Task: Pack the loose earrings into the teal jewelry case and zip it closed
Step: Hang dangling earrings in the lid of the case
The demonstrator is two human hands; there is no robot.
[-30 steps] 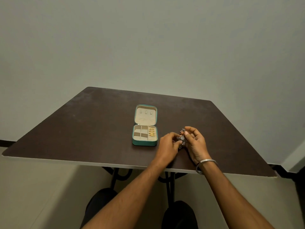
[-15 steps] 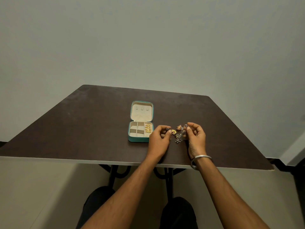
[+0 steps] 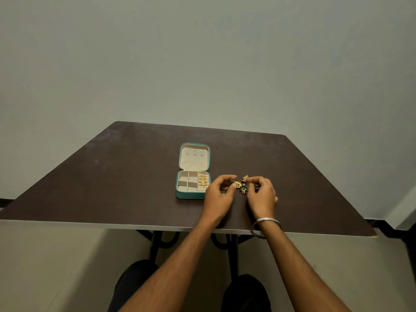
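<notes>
Now: small heap of loose gold and dark metal earrings (image 3: pixel 242 188) on dark brown table (image 3: pixel 112 176), centre frame, just right of open teal zip jewelry case (image 3: pixel 193 195). Left hand (image 3: pixel 219 195) pinches gold piece; right hand (image 3: pixel 262 194) pinches another. Likely light, snaggy, delicate (posts bend); take by body, one each.

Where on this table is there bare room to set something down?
Bare: the wide stretch of table left of the case, the strip behind its lid, and the right side beyond the right hand. Crowded: between case and hands, where the earrings lie by the left hand.
</notes>
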